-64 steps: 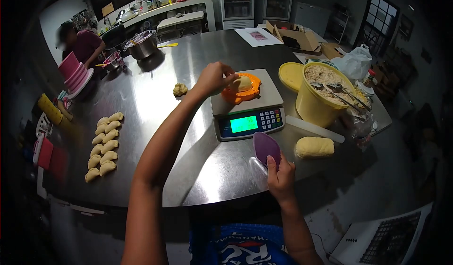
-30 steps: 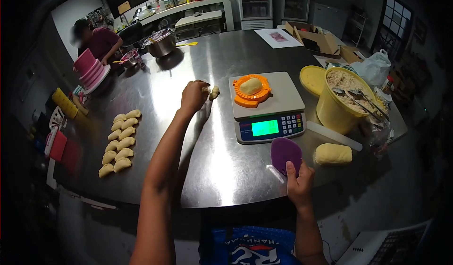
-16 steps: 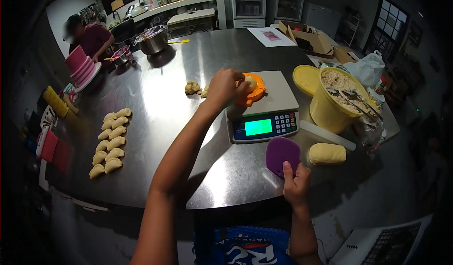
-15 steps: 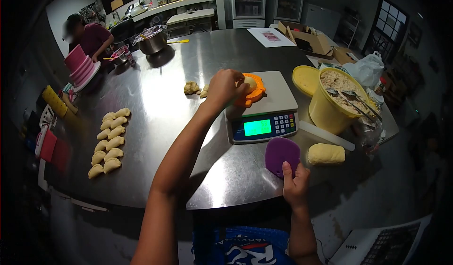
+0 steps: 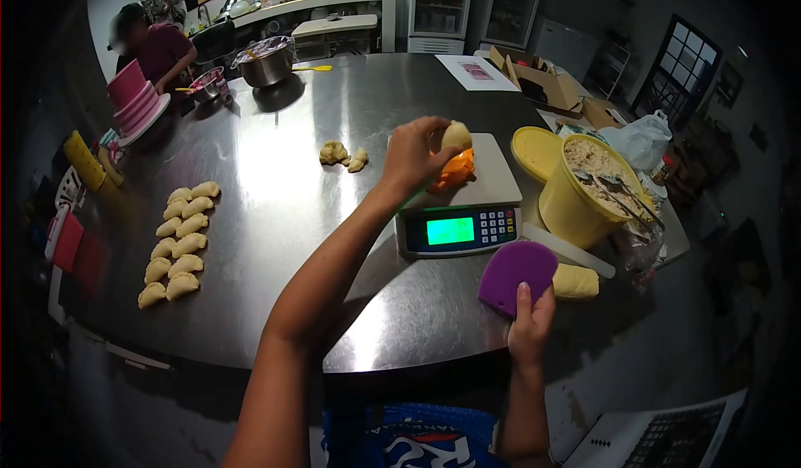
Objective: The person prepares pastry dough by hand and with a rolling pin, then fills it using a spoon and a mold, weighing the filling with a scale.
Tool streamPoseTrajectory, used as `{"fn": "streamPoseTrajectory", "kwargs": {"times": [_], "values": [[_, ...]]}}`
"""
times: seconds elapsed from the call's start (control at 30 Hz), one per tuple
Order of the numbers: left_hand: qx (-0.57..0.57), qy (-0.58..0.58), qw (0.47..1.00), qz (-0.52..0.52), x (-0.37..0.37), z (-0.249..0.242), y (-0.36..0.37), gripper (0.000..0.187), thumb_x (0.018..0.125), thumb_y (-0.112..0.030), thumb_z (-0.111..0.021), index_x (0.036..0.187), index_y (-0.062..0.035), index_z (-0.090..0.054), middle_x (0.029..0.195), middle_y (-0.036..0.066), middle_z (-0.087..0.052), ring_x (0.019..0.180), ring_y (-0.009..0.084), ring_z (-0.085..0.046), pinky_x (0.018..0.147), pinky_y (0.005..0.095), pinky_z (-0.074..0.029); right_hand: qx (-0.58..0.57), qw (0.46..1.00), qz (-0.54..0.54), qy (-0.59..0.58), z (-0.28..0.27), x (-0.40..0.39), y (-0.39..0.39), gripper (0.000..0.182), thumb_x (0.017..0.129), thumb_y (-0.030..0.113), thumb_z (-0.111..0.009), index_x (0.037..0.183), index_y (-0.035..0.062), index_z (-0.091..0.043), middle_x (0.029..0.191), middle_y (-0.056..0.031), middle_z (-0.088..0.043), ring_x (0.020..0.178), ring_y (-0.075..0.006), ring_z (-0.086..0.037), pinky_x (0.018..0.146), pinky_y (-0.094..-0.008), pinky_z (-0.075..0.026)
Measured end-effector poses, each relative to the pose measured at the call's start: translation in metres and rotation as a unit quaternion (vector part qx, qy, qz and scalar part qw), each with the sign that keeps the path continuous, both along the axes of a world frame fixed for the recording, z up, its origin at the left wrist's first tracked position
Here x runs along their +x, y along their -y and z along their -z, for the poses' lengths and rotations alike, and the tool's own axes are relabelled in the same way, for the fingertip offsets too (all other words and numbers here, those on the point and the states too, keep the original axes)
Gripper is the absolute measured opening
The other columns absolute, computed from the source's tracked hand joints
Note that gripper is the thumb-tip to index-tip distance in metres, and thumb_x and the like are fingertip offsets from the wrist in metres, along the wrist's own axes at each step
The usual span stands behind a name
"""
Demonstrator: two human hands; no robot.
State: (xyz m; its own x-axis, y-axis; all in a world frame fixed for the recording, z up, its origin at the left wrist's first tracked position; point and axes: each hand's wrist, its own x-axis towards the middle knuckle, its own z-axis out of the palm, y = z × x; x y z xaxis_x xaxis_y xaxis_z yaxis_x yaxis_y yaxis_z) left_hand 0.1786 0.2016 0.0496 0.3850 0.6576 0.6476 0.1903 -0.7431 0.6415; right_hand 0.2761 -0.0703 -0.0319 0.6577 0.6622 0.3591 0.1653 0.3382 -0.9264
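Observation:
My left hand (image 5: 414, 153) is closed on a pale ball of dough (image 5: 456, 136), held over the digital scale (image 5: 492, 168). Beneath it on the scale's plate is an orange plastic dough press (image 5: 455, 173), partly hidden by my fingers. A green light glows on the scale's display. In my right hand (image 5: 531, 322) is a purple dough scraper (image 5: 517, 276), gripped at its lower edge with the thumb on top. Behind the scraper lies a block of dough (image 5: 577, 283), partly covered by it. Left of the scale sit small dough scraps (image 5: 334, 153).
Folded dumplings (image 5: 190, 244) stand in two rows at the left. A yellow tub (image 5: 576, 209) of filling with tongs is at the right, near a white rolling pin (image 5: 571, 249). A steel pot (image 5: 265, 72), a pink cake (image 5: 133, 101) and another person (image 5: 163, 55) are farther back.
My left hand has lifted the dough ball up from the orange press. The purple scraper has moved slightly right and up, now overlapping the dough block. The camera view has shifted a little.

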Motion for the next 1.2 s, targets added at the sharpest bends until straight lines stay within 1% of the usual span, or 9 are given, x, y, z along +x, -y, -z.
{"fn": "streamPoseTrajectory", "kwargs": {"times": [0.13, 0.33, 0.47, 0.53, 0.63, 0.83, 0.9, 1.1, 1.2], "values": [[0.048, 0.038, 0.994, 0.095, -0.021, -0.024, 0.036, 0.041, 0.076, -0.020, -0.083, 0.109, -0.0012, -0.069, 0.094, 0.013, -0.072, 0.081, 0.0186, -0.069, 0.073, 0.0313, -0.054, -0.044, 0.996, -0.069, 0.047, -0.001, 0.010, 0.006, 0.025, 0.096, 0.007, -0.056, 0.118, -0.0037, -0.053, 0.099, -0.0102, -0.065, 0.091, -0.0164, -0.062, 0.086, -0.0295, -0.049], [0.029, -0.191, 0.953, 0.235, -0.096, 0.028, 0.131, 0.037, 0.076, -0.025, -0.078, 0.104, -0.0036, -0.067, 0.088, 0.012, -0.066, 0.084, 0.0287, -0.063, 0.076, 0.0393, -0.050, -0.016, 0.968, -0.202, -0.148, -0.012, 0.009, 0.006, 0.046, 0.084, 0.005, -0.046, 0.128, -0.0067, -0.049, 0.113, -0.0207, -0.064, 0.104, -0.0288, -0.065, 0.099, -0.0375, -0.047], [0.035, -0.213, 0.945, 0.247, -0.107, 0.051, 0.149, 0.038, 0.075, -0.025, -0.079, 0.103, -0.0019, -0.068, 0.091, 0.013, -0.065, 0.087, 0.0298, -0.060, 0.075, 0.0385, -0.050, -0.020, 0.957, -0.268, -0.108, -0.011, 0.020, 0.004, 0.063, 0.084, 0.027, -0.052, 0.137, -0.0017, -0.037, 0.113, -0.0131, -0.053, 0.095, -0.0171, -0.053, 0.089, -0.0289, -0.043], [0.050, -0.202, 0.950, 0.231, -0.105, 0.051, 0.147, 0.043, 0.071, -0.025, -0.082, 0.103, -0.0002, -0.068, 0.092, 0.014, -0.066, 0.085, 0.0299, -0.061, 0.072, 0.0373, -0.051, -0.035, 0.959, -0.277, -0.045, -0.022, 0.019, 0.000, 0.079, 0.088, 0.055, -0.056, 0.140, 0.0001, -0.033, 0.104, -0.0066, -0.046, 0.086, -0.0114, -0.041, 0.084, -0.0252, -0.036], [0.060, -0.177, 0.956, 0.226, -0.106, 0.050, 0.147, 0.044, 0.072, -0.026, -0.082, 0.104, -0.0007, -0.067, 0.093, 0.014, -0.066, 0.084, 0.0289, -0.061, 0.072, 0.0374, -0.052, -0.142, 0.947, -0.287, 0.025, -0.031, 0.029, 0.000, 0.082, 0.088, 0.060, -0.056, 0.139, -0.0009, -0.036, 0.111, -0.0074, -0.049, 0.093, -0.0108, -0.044, 0.087, -0.0268, -0.037], [0.055, -0.214, 0.955, 0.198, -0.113, 0.057, 0.154, 0.044, 0.074, -0.027, -0.082, 0.106, -0.0009, -0.067, 0.093, 0.014, -0.067, 0.083, 0.0267, -0.061, 0.071, 0.0372, -0.052, -0.231, 0.936, -0.262, 0.047, -0.062, 0.023, -0.007, 0.045, 0.097, 0.035, -0.056, 0.123, -0.0007, -0.056, 0.112, -0.0073, -0.062, 0.103, -0.0114, -0.055, 0.083, -0.0282, -0.045], [0.039, -0.199, 0.961, 0.187, -0.113, 0.060, 0.155, 0.045, 0.075, -0.027, -0.081, 0.107, 0.0008, -0.066, 0.092, 0.014, -0.066, 0.082, 0.0266, -0.061, 0.070, 0.0362, -0.053, -0.304, 0.901, -0.229, 0.210, -0.068, 0.020, -0.010, 0.023, 0.097, 0.019, -0.056, 0.110, -0.0003, -0.061, 0.086, -0.0108, -0.069, 0.084, -0.0164, -0.067, 0.070, -0.0285, -0.049], [0.025, -0.219, 0.956, 0.194, -0.117, 0.054, 0.155, 0.042, 0.078, -0.025, -0.079, 0.106, 0.0031, -0.066, 0.092, 0.015, -0.066, 0.083, 0.0263, -0.060, 0.071, 0.0363, -0.053, -0.198, 0.820, -0.048, 0.536, -0.109, -0.016, -0.019, 0.015, 0.093, 0.019, -0.062, 0.092, 0.0049, -0.058, 0.058, -0.0144, -0.060, 0.052, -0.0314, -0.063, 0.051, -0.0365, -0.049], [0.038, -0.208, 0.957, 0.197, -0.117, 0.057, 0.154, 0.042, 0.077, -0.024, -0.079, 0.106, 0.0033, -0.066, 0.093, 0.015, -0.065, 0.082, 0.0262, -0.060, 0.071, 0.0371, -0.053, -0.220, 0.740, -0.062, 0.632, -0.117, -0.024, -0.026, 0.017, 0.093, 0.023, -0.064, 0.090, 0.0077, -0.056, 0.053, -0.0092, -0.057, 0.048, -0.0283, -0.062, 0.048, -0.0379, -0.048]]}}
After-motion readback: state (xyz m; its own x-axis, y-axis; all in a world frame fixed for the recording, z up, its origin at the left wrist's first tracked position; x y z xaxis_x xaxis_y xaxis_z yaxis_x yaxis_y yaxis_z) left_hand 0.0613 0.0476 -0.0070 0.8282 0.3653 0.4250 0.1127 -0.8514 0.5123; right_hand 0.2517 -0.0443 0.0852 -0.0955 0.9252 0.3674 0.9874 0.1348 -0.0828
